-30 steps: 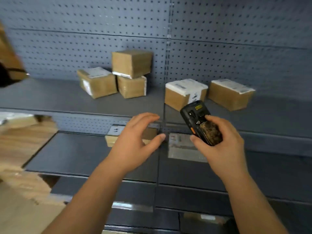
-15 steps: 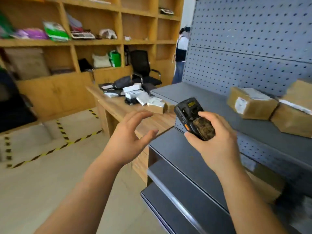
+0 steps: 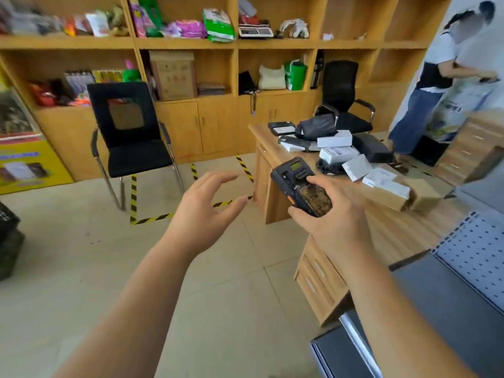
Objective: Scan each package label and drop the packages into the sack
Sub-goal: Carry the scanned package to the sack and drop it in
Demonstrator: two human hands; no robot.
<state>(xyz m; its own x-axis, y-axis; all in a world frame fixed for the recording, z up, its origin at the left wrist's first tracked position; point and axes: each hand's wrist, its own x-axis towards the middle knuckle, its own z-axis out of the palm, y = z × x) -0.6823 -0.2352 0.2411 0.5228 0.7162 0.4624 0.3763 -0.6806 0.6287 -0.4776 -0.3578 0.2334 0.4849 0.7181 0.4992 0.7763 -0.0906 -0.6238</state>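
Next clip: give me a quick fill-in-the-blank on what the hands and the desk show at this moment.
1. The right hand grips a black handheld ____.
2. The left hand holds ____.
3. The white boxes lie on a wooden ____.
4. The chair by the striped floor tape is coloured ____.

Missing words: scanner; nothing; desk; black

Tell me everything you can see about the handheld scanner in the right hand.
The black handheld scanner is a chunky plastic unit with a small greenish screen at its top end, an orange side button and a worn, brownish patch on its lower face. It tilts up to the left, gripped in the right hand, thumb across its face.
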